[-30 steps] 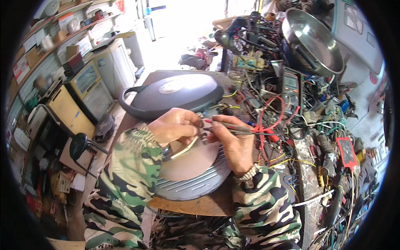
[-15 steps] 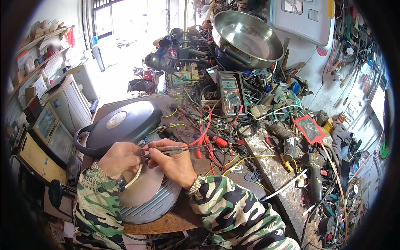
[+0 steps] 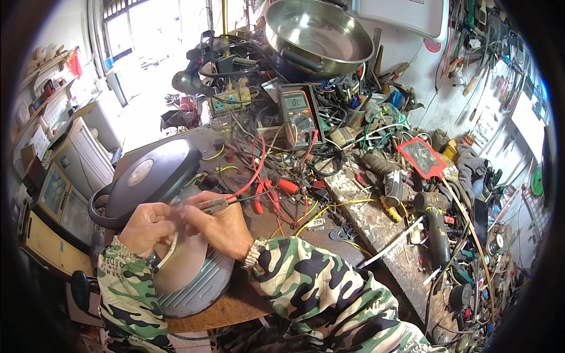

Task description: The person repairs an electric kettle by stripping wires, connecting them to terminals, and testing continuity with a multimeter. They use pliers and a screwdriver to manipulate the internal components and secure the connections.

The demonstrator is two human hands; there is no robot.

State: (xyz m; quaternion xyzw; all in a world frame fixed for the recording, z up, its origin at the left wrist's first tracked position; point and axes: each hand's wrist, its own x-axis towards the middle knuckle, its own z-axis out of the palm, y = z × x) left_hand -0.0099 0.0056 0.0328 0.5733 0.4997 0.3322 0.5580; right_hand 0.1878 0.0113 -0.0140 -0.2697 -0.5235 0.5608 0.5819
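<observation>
My right hand (image 3: 220,226) is closed round the multimeter probes (image 3: 215,205), whose red and black leads trail off toward the multimeter (image 3: 297,115). Close beside it, my left hand (image 3: 152,226) pinches the upper end of a white wire (image 3: 169,253); the exact tip between the fingers is hidden. Both sets of fingertips nearly meet above a round grey appliance base (image 3: 200,294) with a ribbed rim and a flat beige disc (image 3: 182,272) on it. A dark grey oval lid (image 3: 156,176) with a loop handle lies just behind.
Red-handled pliers (image 3: 268,194) and loose yellow wires lie right of my hands. A steel pan (image 3: 321,38) rests on clutter at the back. On the right are a red fly swatter (image 3: 421,157), a cordless drill (image 3: 435,226) and a worn plank (image 3: 376,226).
The whole view has shifted, so the bench things appear farther left and higher. Both hands remain together over the base, the right one still gripping the probes.
</observation>
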